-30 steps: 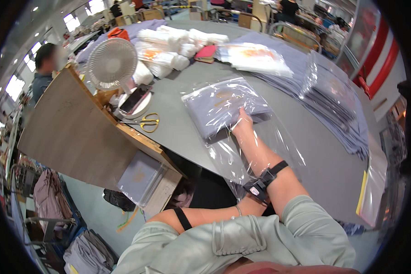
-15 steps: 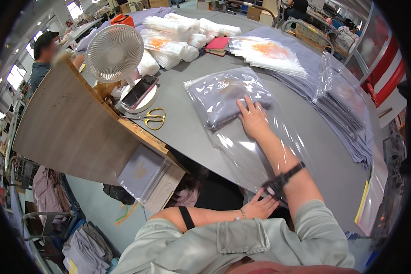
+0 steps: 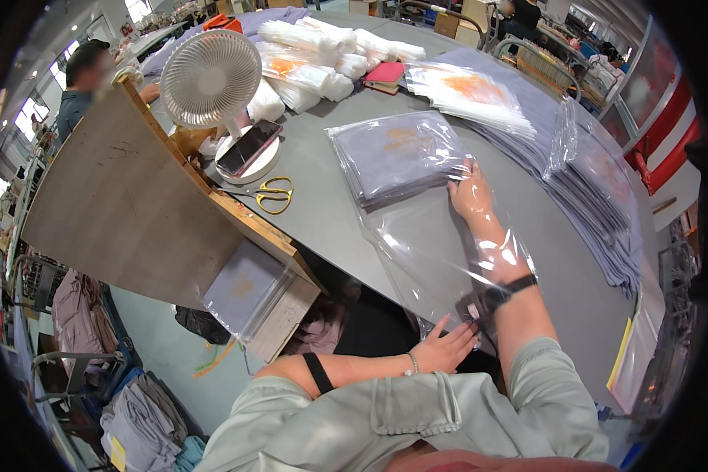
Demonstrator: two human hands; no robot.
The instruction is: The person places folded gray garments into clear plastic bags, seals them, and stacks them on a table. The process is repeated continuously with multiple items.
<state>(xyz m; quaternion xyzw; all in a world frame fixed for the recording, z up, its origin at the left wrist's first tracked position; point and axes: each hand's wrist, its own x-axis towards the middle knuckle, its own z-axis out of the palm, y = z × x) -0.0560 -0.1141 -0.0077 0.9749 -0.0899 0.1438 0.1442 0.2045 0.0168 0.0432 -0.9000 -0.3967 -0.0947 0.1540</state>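
A folded lavender garment [image 3: 405, 149] lies in a clear plastic bag [image 3: 417, 236] on the grey table. The bag's slack end stretches toward me, to the table's near edge. My right hand [image 3: 472, 195] rests at the garment's near right corner, fingers stretched out. Plastic glints across that forearm, which seems to lie under the film. Beside my right wrist, at the bag's near end, my left hand [image 3: 448, 348] is open with its fingers apart. A dark band is on my right wrist.
At left stand a white fan [image 3: 211, 79], a phone [image 3: 250, 148] and scissors [image 3: 271, 195] beside a wooden board [image 3: 110, 204]. Rolled plastic bags [image 3: 307, 67], a red notebook [image 3: 384, 76] and flat bags [image 3: 472, 94] lie behind. Bagged garments [image 3: 594, 169] are stacked right. Another person [image 3: 82, 82] works far left.
My right hand has slid from the top of the bagged garment to its near right corner. The garment's surface looks flatter. My left hand stays near the table edge.
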